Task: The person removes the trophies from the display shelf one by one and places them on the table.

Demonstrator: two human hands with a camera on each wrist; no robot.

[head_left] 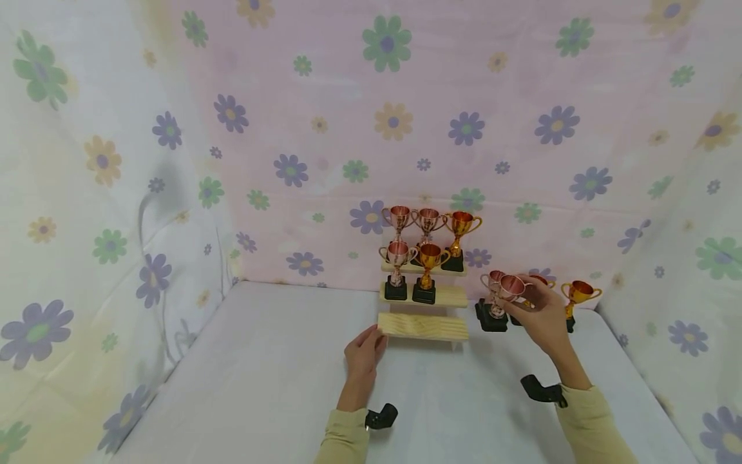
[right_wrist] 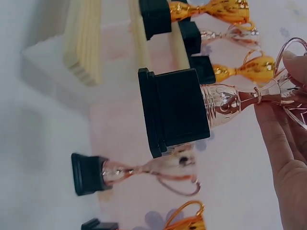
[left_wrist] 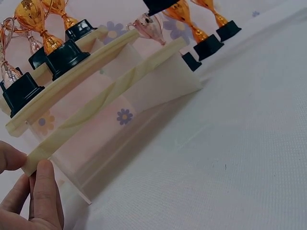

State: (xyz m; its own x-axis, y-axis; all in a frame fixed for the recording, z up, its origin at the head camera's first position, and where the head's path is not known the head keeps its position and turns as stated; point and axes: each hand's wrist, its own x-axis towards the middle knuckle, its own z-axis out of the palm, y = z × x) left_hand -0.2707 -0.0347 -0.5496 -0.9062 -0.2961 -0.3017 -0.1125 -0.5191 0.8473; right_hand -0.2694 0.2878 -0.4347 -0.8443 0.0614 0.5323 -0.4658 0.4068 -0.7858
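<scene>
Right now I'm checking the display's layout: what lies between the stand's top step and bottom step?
The middle step, with a rose-gold trophy and a gold trophy standing on it; the head view shows this.

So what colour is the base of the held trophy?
The base is black; it shows best in the right wrist view.

Trophies (right_wrist: 175,108): no readable text or numbers
Wooden shelf (head_left: 423,327): no readable labels
Floral backdrop (head_left: 324,129): no readable signs

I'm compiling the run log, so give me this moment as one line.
left grip: pinches lowest shelf at left end; right grip: holds rose-gold trophy aloft; upper shelves: trophies upright; right of shelves: more trophies
</scene>
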